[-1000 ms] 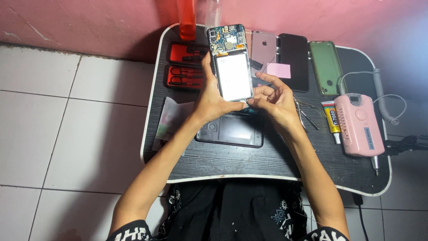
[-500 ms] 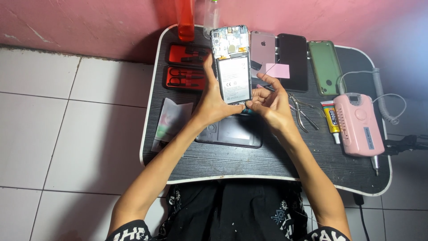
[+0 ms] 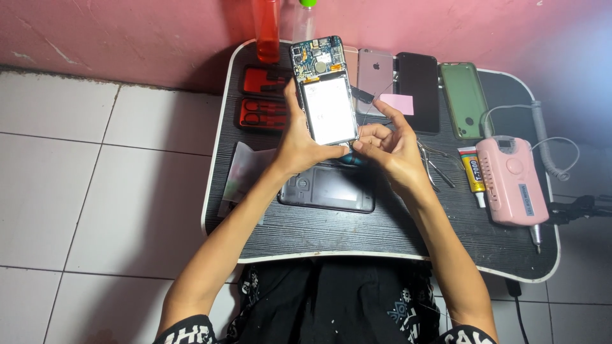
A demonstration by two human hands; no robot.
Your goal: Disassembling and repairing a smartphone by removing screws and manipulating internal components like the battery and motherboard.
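My left hand [image 3: 299, 145] holds an opened phone [image 3: 324, 90] upright over the black lap table [image 3: 331, 232], its circuit board and pale battery facing me. My right hand [image 3: 389, 141] is at the phone's lower right corner, thumb and fingertips pinched together there; a thin wire or thread runs up from the fingers towards the back of the table. I cannot tell what the fingertips hold. A grey phone back cover [image 3: 328, 189] lies flat on the table just under both hands.
Red tool cases [image 3: 261, 99] lie at the back left, with a clear plastic bag [image 3: 245, 172] nearer me. A pinkish phone [image 3: 375, 71], black phone [image 3: 417, 86] with pink note, green case [image 3: 465, 99], tweezers [image 3: 433, 165], glue tube [image 3: 473, 175] and pink power unit [image 3: 513, 181] fill the right. Bottles [image 3: 268, 25] stand against the wall.
The phone has tilted and shifted slightly in my left hand. My right hand stays at its lower edge, the fingers now pinched closer to the corner.
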